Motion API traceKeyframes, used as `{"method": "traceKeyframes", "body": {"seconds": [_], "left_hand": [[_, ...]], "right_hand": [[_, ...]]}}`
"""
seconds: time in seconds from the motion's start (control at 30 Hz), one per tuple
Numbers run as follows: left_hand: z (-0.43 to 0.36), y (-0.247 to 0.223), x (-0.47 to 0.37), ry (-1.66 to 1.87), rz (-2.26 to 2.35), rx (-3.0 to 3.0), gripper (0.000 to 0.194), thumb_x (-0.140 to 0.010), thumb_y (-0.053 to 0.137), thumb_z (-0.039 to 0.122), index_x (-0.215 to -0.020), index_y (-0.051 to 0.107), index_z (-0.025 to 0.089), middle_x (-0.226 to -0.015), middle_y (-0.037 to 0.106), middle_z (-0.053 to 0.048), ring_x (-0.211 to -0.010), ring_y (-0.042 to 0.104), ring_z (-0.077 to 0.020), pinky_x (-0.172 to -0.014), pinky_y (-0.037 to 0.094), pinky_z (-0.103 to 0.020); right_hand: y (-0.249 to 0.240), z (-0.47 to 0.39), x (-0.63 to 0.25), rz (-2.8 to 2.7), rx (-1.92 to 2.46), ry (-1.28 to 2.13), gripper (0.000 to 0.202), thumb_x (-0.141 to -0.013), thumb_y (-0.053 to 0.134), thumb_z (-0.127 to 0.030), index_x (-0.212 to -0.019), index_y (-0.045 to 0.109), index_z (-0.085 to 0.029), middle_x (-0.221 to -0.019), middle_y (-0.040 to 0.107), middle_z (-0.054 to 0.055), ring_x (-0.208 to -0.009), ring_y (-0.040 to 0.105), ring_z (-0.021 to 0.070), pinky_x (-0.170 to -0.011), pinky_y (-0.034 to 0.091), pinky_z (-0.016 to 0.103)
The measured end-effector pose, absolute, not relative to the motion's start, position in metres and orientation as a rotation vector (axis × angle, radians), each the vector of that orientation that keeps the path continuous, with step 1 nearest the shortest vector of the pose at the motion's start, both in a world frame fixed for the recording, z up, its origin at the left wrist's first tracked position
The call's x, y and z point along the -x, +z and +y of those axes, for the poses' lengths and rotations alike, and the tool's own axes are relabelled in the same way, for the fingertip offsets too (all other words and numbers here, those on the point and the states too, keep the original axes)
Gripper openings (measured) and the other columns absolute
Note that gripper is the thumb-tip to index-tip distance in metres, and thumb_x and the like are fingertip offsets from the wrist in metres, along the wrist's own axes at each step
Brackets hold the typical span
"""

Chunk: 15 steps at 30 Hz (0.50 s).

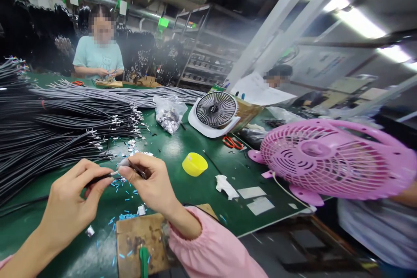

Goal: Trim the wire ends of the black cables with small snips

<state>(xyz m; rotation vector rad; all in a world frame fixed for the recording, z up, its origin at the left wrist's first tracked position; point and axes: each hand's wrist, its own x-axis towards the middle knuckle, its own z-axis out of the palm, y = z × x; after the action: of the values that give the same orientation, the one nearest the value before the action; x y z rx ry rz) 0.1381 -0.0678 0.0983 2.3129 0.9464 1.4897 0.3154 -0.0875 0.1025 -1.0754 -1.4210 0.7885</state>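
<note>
My left hand (76,191) pinches a black cable (97,179) near its end, between thumb and fingers. The cable trails off to the left across the table. My right hand (146,178) is closed around a small dark metal tool (138,168), whose kind is mostly hidden by the palm. Its thumb and a pale-covered fingertip meet close to the cable's stripped end (114,173). Below the hands lie blue insulation scraps (128,216) and small white bits. A stained wooden board (130,239) with a green-handled tool (143,260) sits at the table's near edge.
Bundles of black cables (65,117) and grey cables (137,95) fill the left and back. A bag of parts (170,115), white fan (208,128), orange scissors (232,142), yellow ring (194,164) and pink fan (312,156) stand to the right. Co-workers sit opposite and at right.
</note>
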Motion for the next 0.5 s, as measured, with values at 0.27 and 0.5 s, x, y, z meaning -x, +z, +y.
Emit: {"method": "traceKeyframes", "body": {"seconds": [0.27,0.5], "left_hand": [[-0.0694,0.1034,-0.1413,1.305,0.829,-2.254,0.028,-0.089,0.057,0.025,-0.065,0.072,0.025,-0.052,0.058,0.005,-0.042,0.053,-0.0098,-0.04,0.039,-0.018],[-0.0719,0.1079,-0.1441,1.283,0.986,-2.144,0.032,-0.085,0.058,0.032,-0.057,0.07,0.025,-0.044,0.059,0.006,-0.034,0.049,-0.0084,-0.034,0.036,-0.017]], "right_hand": [[0.1056,-0.0823,-0.3171,-1.479,1.1,0.939,0.035,-0.087,0.072,-0.05,-0.072,0.068,-0.019,-0.061,0.055,-0.003,-0.058,0.05,0.0122,-0.053,0.042,0.024],[0.1047,-0.0894,-0.3119,-1.492,1.056,0.74,0.03,-0.089,0.07,-0.037,-0.066,0.064,-0.02,-0.062,0.06,-0.001,-0.06,0.054,0.0133,-0.056,0.044,0.026]]}}
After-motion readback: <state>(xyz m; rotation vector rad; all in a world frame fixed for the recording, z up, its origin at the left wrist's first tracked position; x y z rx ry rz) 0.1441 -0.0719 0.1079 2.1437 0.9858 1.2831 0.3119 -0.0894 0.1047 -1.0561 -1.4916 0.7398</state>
